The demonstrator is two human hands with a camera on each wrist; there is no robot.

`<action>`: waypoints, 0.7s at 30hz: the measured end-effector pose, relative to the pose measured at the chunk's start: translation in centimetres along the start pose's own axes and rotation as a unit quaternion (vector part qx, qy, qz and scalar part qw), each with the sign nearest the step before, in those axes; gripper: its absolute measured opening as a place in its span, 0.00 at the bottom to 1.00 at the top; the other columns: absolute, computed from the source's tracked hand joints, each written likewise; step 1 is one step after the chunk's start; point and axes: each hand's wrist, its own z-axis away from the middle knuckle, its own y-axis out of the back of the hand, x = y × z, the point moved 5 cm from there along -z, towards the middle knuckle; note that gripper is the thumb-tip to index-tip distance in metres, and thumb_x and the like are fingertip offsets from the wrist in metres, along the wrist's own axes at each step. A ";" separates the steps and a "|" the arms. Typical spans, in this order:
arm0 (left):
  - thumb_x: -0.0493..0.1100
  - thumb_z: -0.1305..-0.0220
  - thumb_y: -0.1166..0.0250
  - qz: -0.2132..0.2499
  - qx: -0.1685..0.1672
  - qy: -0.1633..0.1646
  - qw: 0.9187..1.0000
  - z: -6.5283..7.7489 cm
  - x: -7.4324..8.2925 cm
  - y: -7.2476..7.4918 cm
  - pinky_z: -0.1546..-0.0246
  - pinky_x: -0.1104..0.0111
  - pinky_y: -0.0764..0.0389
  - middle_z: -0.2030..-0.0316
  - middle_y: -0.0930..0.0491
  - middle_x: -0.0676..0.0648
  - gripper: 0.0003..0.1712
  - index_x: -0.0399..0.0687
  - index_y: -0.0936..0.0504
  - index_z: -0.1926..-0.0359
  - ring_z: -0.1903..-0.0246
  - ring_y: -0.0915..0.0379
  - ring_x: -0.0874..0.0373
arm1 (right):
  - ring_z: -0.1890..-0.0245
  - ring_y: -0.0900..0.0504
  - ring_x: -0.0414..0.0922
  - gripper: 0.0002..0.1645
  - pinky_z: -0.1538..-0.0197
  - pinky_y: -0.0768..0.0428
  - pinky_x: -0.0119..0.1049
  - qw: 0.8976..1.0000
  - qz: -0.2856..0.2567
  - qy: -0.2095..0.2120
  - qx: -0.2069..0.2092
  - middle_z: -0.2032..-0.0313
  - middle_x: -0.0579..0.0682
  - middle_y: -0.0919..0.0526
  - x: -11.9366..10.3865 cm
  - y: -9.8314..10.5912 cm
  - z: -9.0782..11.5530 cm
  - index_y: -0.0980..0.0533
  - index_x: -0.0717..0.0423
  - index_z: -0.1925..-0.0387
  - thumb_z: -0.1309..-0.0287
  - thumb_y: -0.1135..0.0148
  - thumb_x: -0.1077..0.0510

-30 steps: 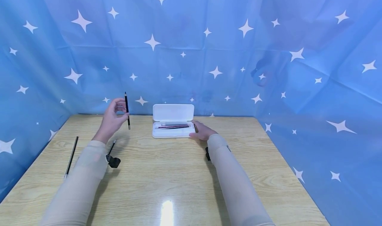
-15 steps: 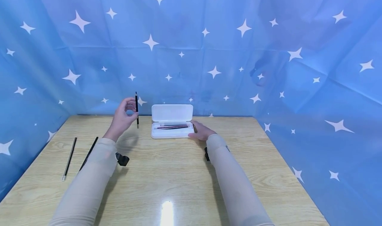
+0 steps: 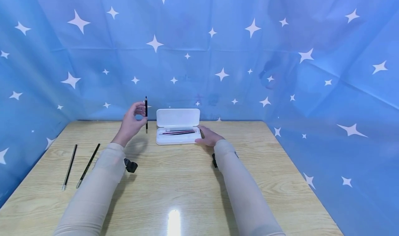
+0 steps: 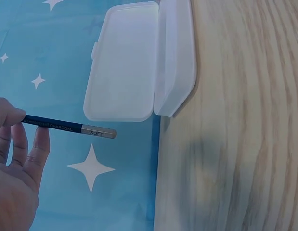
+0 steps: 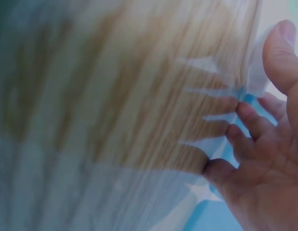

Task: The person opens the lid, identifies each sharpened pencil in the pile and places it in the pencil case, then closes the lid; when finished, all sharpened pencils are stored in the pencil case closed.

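My left hand (image 3: 132, 123) pinches a dark charcoal pencil (image 3: 146, 107) between thumb and fingers, holding it upright just left of the pencil case. In the left wrist view, the pencil (image 4: 62, 126) has a silvery end marked "SOFT". The white pencil case (image 3: 162, 140) lies with its lid raised at the back of the table, several thin pencils (image 3: 179, 132) in its base. My right hand (image 3: 210, 137) holds the case's right end, thumb at the front corner and fingers behind. In the right wrist view, those fingertips (image 5: 242, 108) reach down to the tabletop near the white case (image 5: 258, 62).
Two more dark pencils, one (image 3: 70, 166) outermost and another (image 3: 88, 166) beside my left forearm, lie on the wooden table (image 3: 174, 180) at the left. A blue star-patterned curtain (image 3: 199, 62) hangs right behind the table's back edge.
My left hand has carried the upright pencil rightward, nearer to the case. The second pencil on the table has come out from behind the left forearm. My right hand stays at the case.
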 end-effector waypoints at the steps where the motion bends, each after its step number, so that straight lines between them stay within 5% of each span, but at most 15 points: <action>1: 0.23 0.37 0.40 0.000 -0.002 0.000 1.000 0.0 -0.1 -0.1 0.67 0.76 0.20 0.49 0.28 0.39 0.30 0.39 0.32 0.35 0.54 0.28 0.53 | 0.21 0.55 0.54 0.47 0.24 0.48 0.55 1.000 0.002 0.000 0.000 0.20 0.53 0.53 0.0 0.0 0.0 0.55 0.44 0.18 0.27 0.42 0.43; 21: 0.25 0.34 0.39 -0.013 -0.022 0.002 1.000 -1.1 0.0 -2.8 0.65 0.74 0.20 0.49 0.26 0.38 0.29 0.40 0.31 0.34 0.53 0.28 0.49 | 0.21 0.55 0.53 0.50 0.24 0.47 0.54 1.000 0.012 -0.008 -0.003 0.20 0.53 0.54 0.4 0.0 -0.3 0.57 0.44 0.18 0.28 0.42 0.40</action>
